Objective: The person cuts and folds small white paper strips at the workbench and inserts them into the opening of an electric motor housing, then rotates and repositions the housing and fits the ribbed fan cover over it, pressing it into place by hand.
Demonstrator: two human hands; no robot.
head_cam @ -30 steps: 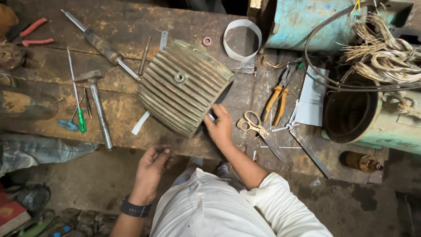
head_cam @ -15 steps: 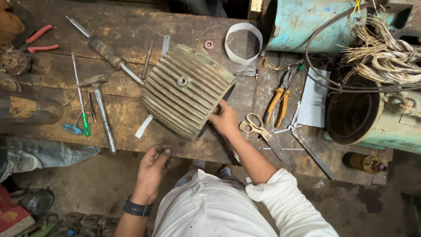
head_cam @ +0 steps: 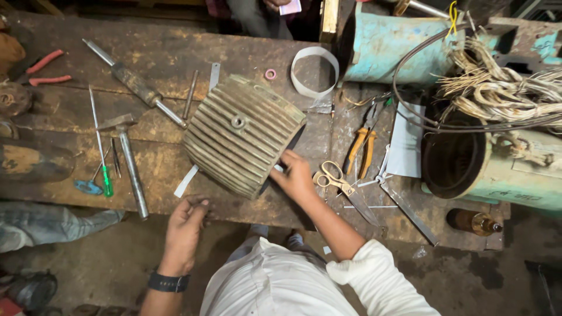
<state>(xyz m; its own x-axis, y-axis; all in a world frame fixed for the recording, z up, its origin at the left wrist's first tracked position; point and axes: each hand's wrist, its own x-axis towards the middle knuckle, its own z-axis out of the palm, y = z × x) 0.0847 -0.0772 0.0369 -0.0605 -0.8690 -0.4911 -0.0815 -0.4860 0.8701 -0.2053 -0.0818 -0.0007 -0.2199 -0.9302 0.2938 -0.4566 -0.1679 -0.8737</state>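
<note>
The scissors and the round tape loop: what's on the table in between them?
In the head view, orange-handled pliers lie between the scissors and the white tape loop, on the wooden bench.

right hand [head_cam: 297, 175] slid up along the finned motor casing [head_cam: 243, 134], left hand [head_cam: 186, 225] barely shifted

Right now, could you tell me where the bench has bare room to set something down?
Bare wood lies between the long chisel and the paper ring, above the finned housing. Right of it, scissors, pliers and strips crowd the bench.
</note>
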